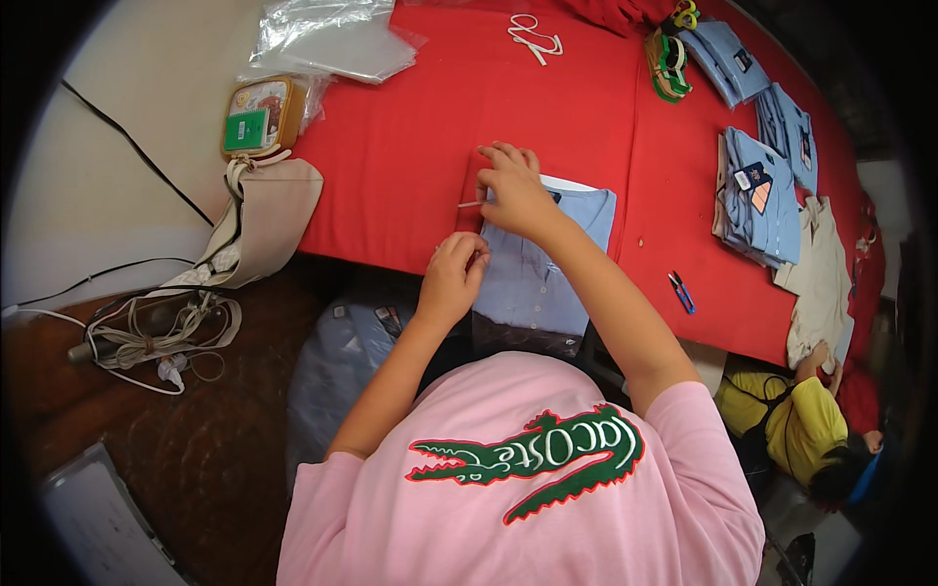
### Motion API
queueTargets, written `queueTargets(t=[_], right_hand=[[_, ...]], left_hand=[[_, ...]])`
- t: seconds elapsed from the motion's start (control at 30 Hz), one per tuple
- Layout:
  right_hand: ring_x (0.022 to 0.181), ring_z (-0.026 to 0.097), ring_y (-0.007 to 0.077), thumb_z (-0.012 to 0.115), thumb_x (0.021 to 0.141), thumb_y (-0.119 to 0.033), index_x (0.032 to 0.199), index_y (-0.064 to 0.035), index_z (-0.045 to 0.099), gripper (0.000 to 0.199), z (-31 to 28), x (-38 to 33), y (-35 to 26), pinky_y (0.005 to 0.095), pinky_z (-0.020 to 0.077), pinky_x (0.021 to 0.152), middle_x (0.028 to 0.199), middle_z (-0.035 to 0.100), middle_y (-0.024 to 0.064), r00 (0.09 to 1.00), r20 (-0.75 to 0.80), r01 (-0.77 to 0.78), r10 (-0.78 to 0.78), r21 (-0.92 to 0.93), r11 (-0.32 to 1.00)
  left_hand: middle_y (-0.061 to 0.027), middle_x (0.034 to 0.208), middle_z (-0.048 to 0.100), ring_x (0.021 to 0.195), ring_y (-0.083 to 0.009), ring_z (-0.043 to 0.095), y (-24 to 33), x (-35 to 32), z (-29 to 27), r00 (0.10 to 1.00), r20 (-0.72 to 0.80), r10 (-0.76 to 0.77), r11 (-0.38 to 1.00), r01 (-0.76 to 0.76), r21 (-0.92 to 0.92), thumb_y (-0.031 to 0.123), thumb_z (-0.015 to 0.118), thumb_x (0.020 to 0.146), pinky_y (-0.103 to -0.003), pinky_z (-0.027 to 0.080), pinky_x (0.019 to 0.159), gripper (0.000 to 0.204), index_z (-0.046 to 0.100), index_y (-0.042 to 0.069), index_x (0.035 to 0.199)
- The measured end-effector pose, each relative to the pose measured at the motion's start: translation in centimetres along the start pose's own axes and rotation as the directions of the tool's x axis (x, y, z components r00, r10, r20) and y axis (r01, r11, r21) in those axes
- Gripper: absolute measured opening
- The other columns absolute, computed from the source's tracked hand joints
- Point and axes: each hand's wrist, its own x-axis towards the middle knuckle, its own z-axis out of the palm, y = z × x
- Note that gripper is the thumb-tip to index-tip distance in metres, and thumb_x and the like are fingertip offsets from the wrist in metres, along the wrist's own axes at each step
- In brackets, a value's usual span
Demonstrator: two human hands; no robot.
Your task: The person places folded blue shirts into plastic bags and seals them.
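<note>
A folded light-blue button-front shirt (547, 288) lies in a clear plastic bag at the front edge of the red-covered table. My right hand (516, 193) is over its far left corner, fingers bent and closed. A thin pale strip (470, 205) sticks out to the left from those fingers. Along the bag's left edge, my left hand (455, 276) is curled with its fingertips together; whatever it pinches is hidden. Part of a white sheet (567, 183) shows at the shirt's far end.
Clear plastic bags (332, 44) lie far left, near a yellow-brown case (264, 117) and a beige bag (278, 205). Curled white strips (534, 39) lie farther back. To the right are blue snips (682, 292), tape rolls (667, 66), folded shirts (757, 200) and a person in yellow (806, 430).
</note>
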Motion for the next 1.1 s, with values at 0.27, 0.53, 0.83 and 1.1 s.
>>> queueTargets(t=[0.27, 0.53, 0.83, 1.1], right_hand=[[0.142, 0.050, 0.0385, 0.074, 0.075, -0.004, 0.101, -0.0099, 0.074, 0.026, -5.2, -15.3, 2.9, 0.0501, 0.0384, 0.118, 0.141, 0.063, 0.0149, 1.000, 0.021, -0.015, 0.013, 0.136, 0.991], [0.108, 0.062, 0.0311, 0.081, 0.087, -0.016, 0.103, -0.0049, 0.075, 0.020, -3.0, -22.0, 3.4, 0.0424, 0.0476, 0.098, 0.110, 0.067, 0.0105, 0.943, -0.011, -0.320, 0.332, 0.229, 0.919], [0.106, 0.068, 0.0283, 0.079, 0.089, -0.008, 0.100, -0.0005, 0.076, 0.013, -3.0, -20.7, 4.7, 0.0388, 0.0553, 0.091, 0.114, 0.068, 0.0108, 0.877, -0.044, -0.417, 0.479, 0.428, 0.802], [0.134, 0.058, 0.0349, 0.078, 0.088, -0.011, 0.096, -0.0040, 0.078, 0.011, -4.0, -20.2, 6.5, 0.0435, 0.0480, 0.112, 0.140, 0.064, 0.0152, 0.933, -0.110, -0.315, 0.343, 0.210, 0.926]], left_hand=[[-0.0118, 0.102, 0.077, 0.098, -0.0262, 0.073, -0.1, -1.3, -1.0, 0.992, 0.123, -0.004, 0.981, 0.028, -0.194, 0.007, 0.066, 0.103, -0.036, 0.056, 0.089, 0.007, 0.067, 0.001, 0.107], [-0.0113, 0.114, 0.079, 0.101, -0.0171, 0.072, -0.5, 0.5, 0.0, 0.963, 0.246, -0.112, 0.947, 0.178, -0.268, 0.008, 0.059, 0.109, -0.033, 0.056, 0.093, 0.007, 0.060, 0.001, 0.109], [-0.0143, 0.136, 0.074, 0.111, -0.0307, 0.066, -0.5, 2.9, 2.7, 0.907, 0.417, 0.052, 0.976, 0.042, -0.212, 0.005, 0.061, 0.103, -0.044, 0.050, 0.100, 0.008, 0.054, 0.002, 0.101], [-0.0106, 0.122, 0.075, 0.112, -0.0332, 0.065, -2.2, 2.6, 1.9, 0.990, 0.139, -0.001, 0.996, 0.013, -0.087, 0.007, 0.063, 0.102, -0.045, 0.046, 0.104, 0.007, 0.059, 0.003, 0.105]])
